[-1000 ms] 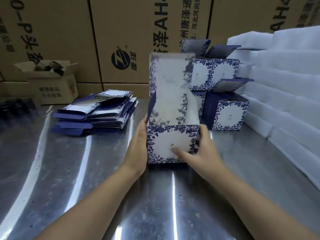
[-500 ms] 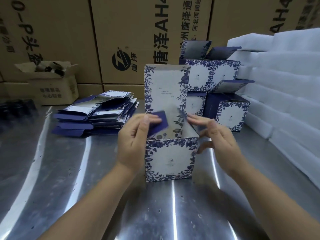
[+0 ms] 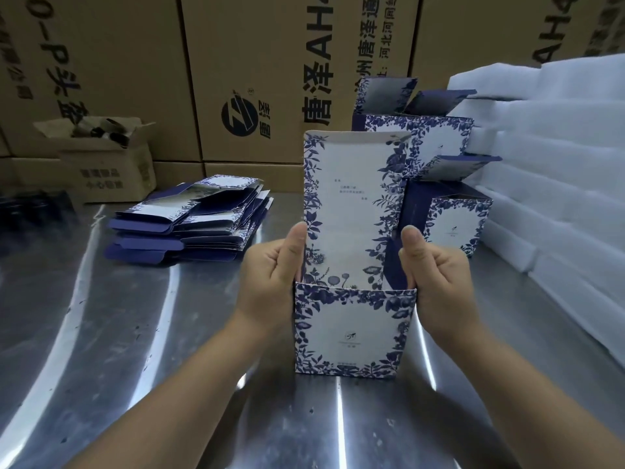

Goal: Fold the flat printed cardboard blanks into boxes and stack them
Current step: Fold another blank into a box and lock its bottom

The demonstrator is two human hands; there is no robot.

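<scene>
Box [image 3: 351, 330] stands upright on the steel table [image 3: 135, 333] with its lid flap raised, gripped at its upper sides by left hand [image 3: 270, 275] and right hand [image 3: 439, 282], fingers [image 3: 449, 265] curled and thumbs up; flat blanks [image 3: 189, 221] lie behind-left, folded boxes [image 3: 439, 184] are stacked behind-right.

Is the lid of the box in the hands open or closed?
Open: the lid stands upright above the box, while the left hand and right hand hold its sides.

Count on the bench: boxes, blanks, hands

One half-folded box [image 3: 351, 330], two hands (left hand [image 3: 270, 282], right hand [image 3: 439, 286]), two finished boxes [image 3: 455, 228] in plain view, one pile of flat blanks [image 3: 189, 225], one small open carton [image 3: 111, 170].
</scene>
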